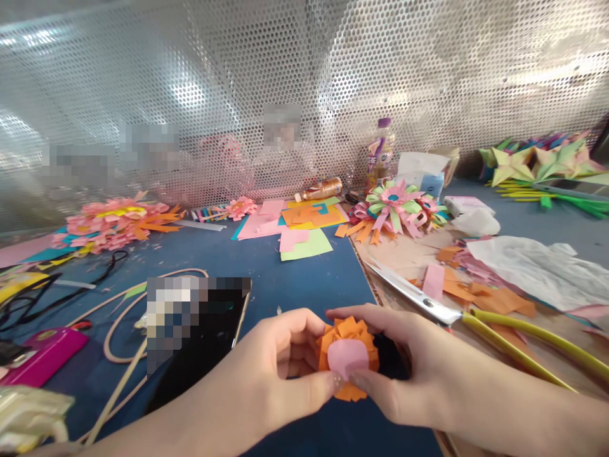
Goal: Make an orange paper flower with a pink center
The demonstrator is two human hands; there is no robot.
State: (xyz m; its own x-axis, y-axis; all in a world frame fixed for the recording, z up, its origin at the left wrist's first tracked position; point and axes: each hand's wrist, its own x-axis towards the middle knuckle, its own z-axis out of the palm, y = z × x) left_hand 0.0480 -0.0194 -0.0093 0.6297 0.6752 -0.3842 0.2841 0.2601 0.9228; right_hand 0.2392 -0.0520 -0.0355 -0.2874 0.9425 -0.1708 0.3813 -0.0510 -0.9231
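An orange paper flower (349, 329) with a rounded pink paper piece (348, 357) on its near face is held up between both hands. My left hand (297, 362) grips it from the left, thumb at the lower edge of the pink paper and fingers curled behind. From the right, my right hand (397, 362) holds the same flower, its thumb pressed near the other thumb. Scissors with yellow handles (450, 310) lie to the right of my right hand, blades pointing away to the left. A black tablet or phone (204, 349) lies left of my left hand.
Stacked coloured paper (307, 244) and pink paper flowers (109, 222) lie toward the back. A purple-capped bottle (380, 149) stands by the perforated metal wall (323, 76). Orange scraps (504, 299) and white tissue (537, 270) cover the right. A magenta glue gun-like tool (50, 355) and cords are left.
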